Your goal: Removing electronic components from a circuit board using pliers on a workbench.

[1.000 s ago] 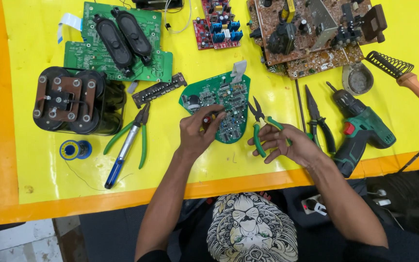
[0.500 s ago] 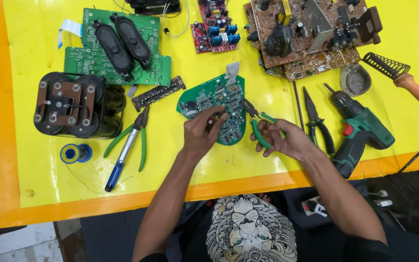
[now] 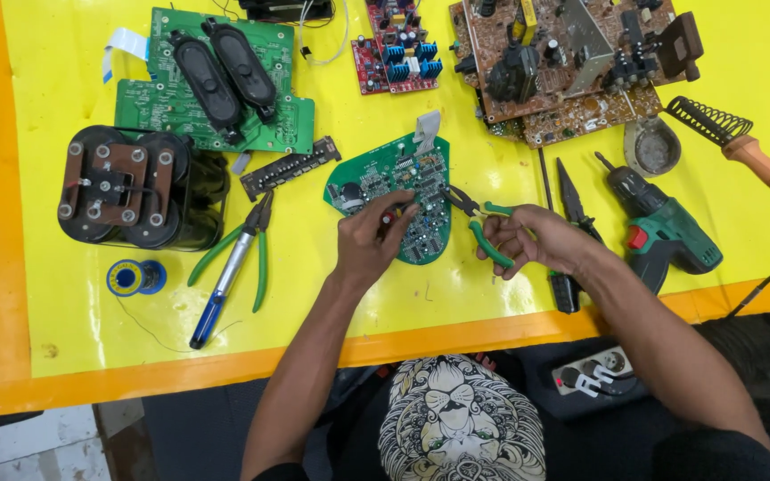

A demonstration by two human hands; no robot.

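Yellow tabletop with orange border (image 3: 64, 374) fills the head view, crowded with electronics and tools.

Head view, centre: rounded green circuit board with a grey ribbon stub (image 3: 376, 178) lies flat on the yellow surface, just in front of the person. Left hand (image 3: 369, 239) rests on the board's lower-left part, fingers curled and pinched on a small component; exactly what sits between the fingertips is too small to tell. Right hand (image 3: 532, 240) is closed around the green-handled small pliers (image 3: 481, 223), whose tips reach onto the board's right edge. The two hands are apart, one on each side of the board.

Head view, left: second pair of green-handled pliers (image 3: 256, 245) lies beside a blue-tipped pen-shaped tool (image 3: 220, 285). Blue solder spool (image 3: 135, 277) sits near the border. Black cluster of large capacitors with a brown top plate (image 3: 131, 187) stands above it. Rectangular green board carrying two black oval speakers (image 3: 216, 80) lies further back.

Head view, right: black-handled pliers (image 3: 572, 223) lie just beside the right hand, then a green cordless drill (image 3: 666, 227). Wooden-handled soldering iron with coil stand (image 3: 741, 147) lies at the far right. Brown circuit board with large components (image 3: 563, 62) sits at the back.
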